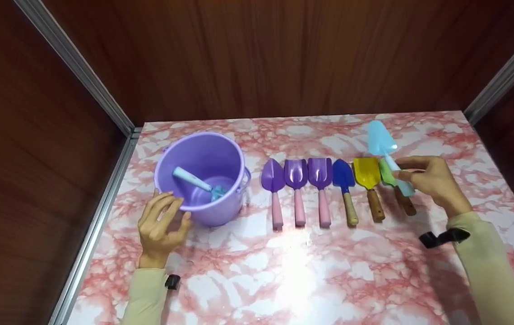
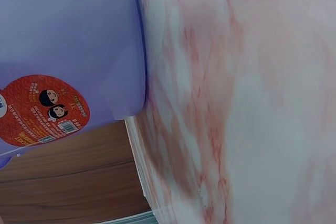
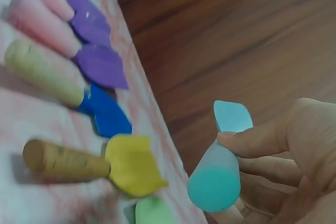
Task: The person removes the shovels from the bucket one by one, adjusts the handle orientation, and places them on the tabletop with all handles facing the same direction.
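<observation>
My right hand (image 1: pixel 435 183) pinches the pale handle of a light blue hand trowel (image 1: pixel 379 137), blade pointing away, above the right end of a row of garden tools. In the right wrist view, thumb and fingers grip the trowel (image 3: pixel 214 182) near its neck. Beneath it lies a green-bladed tool (image 1: pixel 387 174) with a brown handle, partly covered. My left hand (image 1: pixel 159 228) has its loosely bent fingers at the near left rim of a purple bucket (image 1: pixel 220 214). Inside the bucket leans a blue tool (image 1: pixel 191 179) with a pale handle.
Between bucket and right hand lie a pointed purple trowel (image 1: pixel 273 176), two purple scoops (image 1: pixel 296 174) with pink handles, a blue trowel (image 1: pixel 343 174) and a yellow shovel (image 1: pixel 367 171). Brown wooden panels (image 1: pixel 284 58) wall in the marbled red-and-white table (image 1: pixel 247 280).
</observation>
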The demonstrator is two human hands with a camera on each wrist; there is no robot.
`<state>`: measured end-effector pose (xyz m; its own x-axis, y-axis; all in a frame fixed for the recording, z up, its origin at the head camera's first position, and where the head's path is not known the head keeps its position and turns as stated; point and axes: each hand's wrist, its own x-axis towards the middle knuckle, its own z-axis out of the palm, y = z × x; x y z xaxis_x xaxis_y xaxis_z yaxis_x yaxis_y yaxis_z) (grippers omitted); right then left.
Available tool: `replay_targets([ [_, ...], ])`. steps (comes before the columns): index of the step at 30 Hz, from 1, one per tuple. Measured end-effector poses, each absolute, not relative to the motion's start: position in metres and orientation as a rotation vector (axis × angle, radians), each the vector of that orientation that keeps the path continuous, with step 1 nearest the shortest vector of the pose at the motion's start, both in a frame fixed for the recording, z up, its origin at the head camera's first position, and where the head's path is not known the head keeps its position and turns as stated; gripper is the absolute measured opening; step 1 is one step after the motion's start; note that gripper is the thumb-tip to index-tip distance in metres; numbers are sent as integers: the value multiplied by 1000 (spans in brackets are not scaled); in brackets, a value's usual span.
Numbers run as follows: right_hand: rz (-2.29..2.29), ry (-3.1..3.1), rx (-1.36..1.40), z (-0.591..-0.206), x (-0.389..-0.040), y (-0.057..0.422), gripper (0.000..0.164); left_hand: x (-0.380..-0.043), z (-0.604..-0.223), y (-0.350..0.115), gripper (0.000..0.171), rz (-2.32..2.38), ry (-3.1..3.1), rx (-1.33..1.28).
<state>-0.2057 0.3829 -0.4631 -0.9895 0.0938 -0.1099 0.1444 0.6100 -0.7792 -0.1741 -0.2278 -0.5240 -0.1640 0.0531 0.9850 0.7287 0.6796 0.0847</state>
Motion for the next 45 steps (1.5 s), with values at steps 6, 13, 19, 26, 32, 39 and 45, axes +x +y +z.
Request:
replay_targets([
  [6,-1277,2761,265,-472,-200,401,56,-174,-524,-228,37,-676,-1640,-648],
  [13,-1286,2743,347,-479,-197,417,57,-173,-523,-226,34,-677,-1633,-643],
  [19,-1323,2725,358,-489,-195,432,57,-170,-520,-224,32,-680,-1622,-645],
  [26,-1281,2726,391,-505,-188,447,56,-173,-520,-225,35,-682,-1618,-649],
  [32,-1238,2702,425,-511,-185,458,58,-174,-524,-226,35,-689,-1623,-640],
  [39,-1176,2686,467,-515,-182,466,60,-174,-525,-226,36,-699,-1628,-623],
  [45,-1237,2643,481,-519,-177,471,62,-172,-524,-225,34,-721,-1627,-619],
])
